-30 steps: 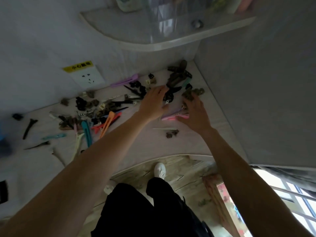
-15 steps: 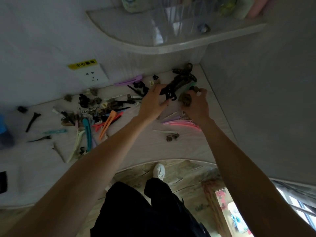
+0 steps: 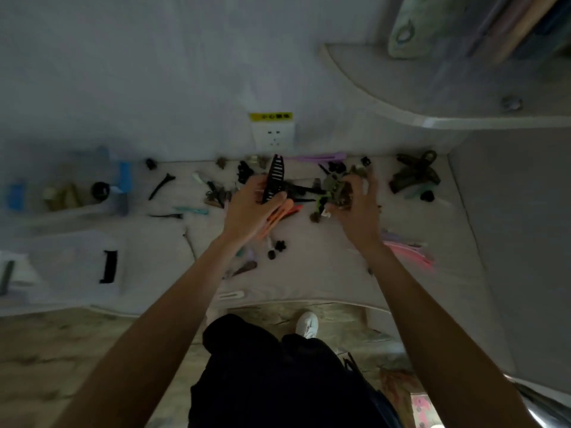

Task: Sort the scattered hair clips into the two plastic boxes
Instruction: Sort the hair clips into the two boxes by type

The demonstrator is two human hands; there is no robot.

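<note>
1. My left hand (image 3: 251, 208) is raised over the surface (image 3: 324, 267), its fingers curled round a long black toothed clip (image 3: 274, 178) that stands nearly upright.
2. My right hand (image 3: 355, 208) has its fingers wrapped round a bunch of green and brown claw clips (image 3: 335, 189).
3. More hair clips (image 3: 216, 193) lie scattered on the surface beneath and between my hands; pink ones (image 3: 408, 251) sit by my right wrist.
4. The two plastic boxes (image 3: 71, 264) are well off to my left, blurred.
</note>
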